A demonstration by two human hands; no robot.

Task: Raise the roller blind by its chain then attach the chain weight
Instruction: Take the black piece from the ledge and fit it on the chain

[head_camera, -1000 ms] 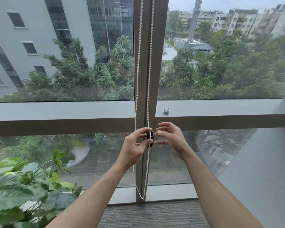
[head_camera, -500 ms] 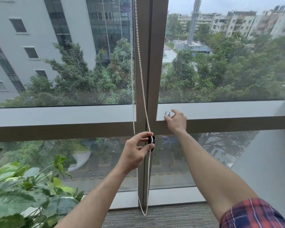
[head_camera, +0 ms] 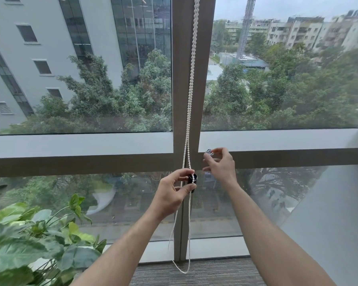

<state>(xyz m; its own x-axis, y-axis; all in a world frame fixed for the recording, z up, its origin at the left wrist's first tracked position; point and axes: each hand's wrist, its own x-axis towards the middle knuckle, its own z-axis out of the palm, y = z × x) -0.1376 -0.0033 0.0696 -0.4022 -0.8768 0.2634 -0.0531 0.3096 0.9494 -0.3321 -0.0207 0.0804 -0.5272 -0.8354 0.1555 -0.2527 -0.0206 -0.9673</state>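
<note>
Hanging down the front of the window mullion (head_camera: 203, 100) — white bead chain (head_camera: 191, 79), two strands, its loop ending near the carpet at the mullion's foot. Left hand (head_camera: 172, 195): thumb and fingers pinched around a black chain weight (head_camera: 192, 180), held against the strands in front of the mullion. Right hand (head_camera: 220, 165): just right of the mullion, fingertips closed on a small clear clip (head_camera: 209, 151). Leafy plant (head_camera: 35, 234) — well left of the mullion.

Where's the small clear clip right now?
Head view, right of the window mullion: the clear clip is pinched in the right hand, just above the ledge.
</note>
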